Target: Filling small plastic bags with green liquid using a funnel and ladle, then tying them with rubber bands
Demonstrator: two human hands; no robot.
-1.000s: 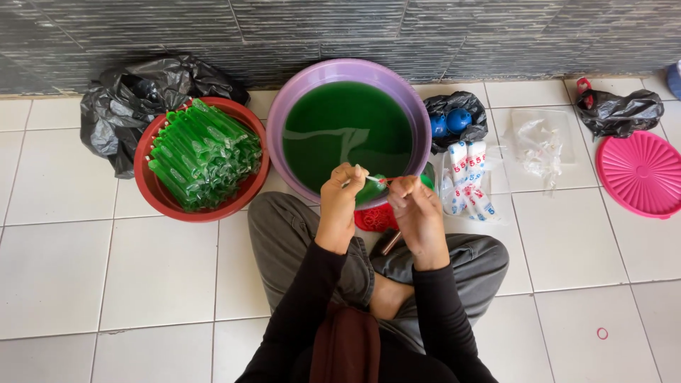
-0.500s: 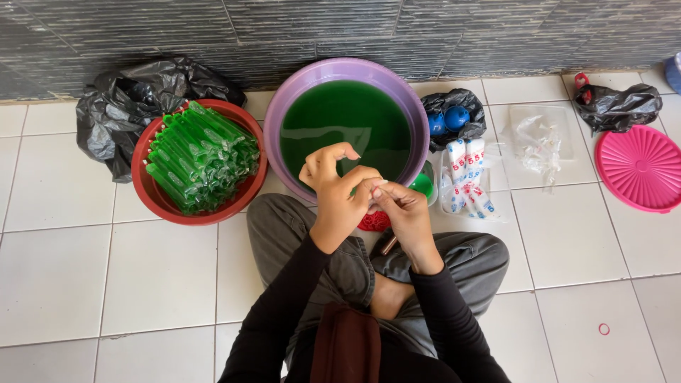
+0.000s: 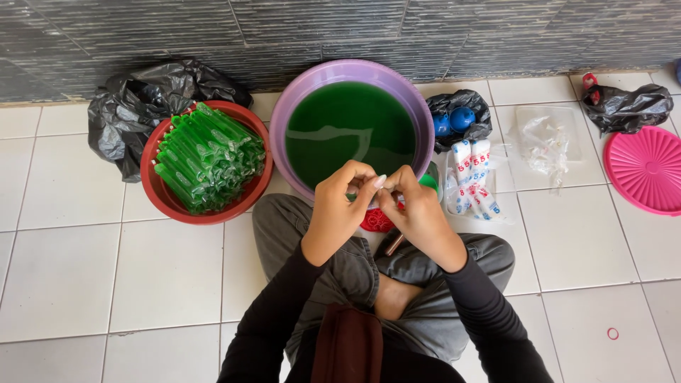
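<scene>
Over the near rim of the purple basin (image 3: 284,135), at six o'clock, both hands have drawn together: the left hand (image 3: 339,209) has dropped from its raised reach, the right hand (image 3: 415,213) meets it, fingertips pinched on something small, probably a tube's end, mostly hidden. Filled green tubes (image 3: 206,157) lie at nine o'clock.

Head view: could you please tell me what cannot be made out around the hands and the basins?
- What the left hand and right hand pinch: hidden by the fingers, head view.
- Red item below them: mostly covered by the hands.
- Pink lid: cut off by the right edge.
- Contents of the black bag: hidden by its folds.
- Bottom of the purple basin: hidden by green liquid.
</scene>
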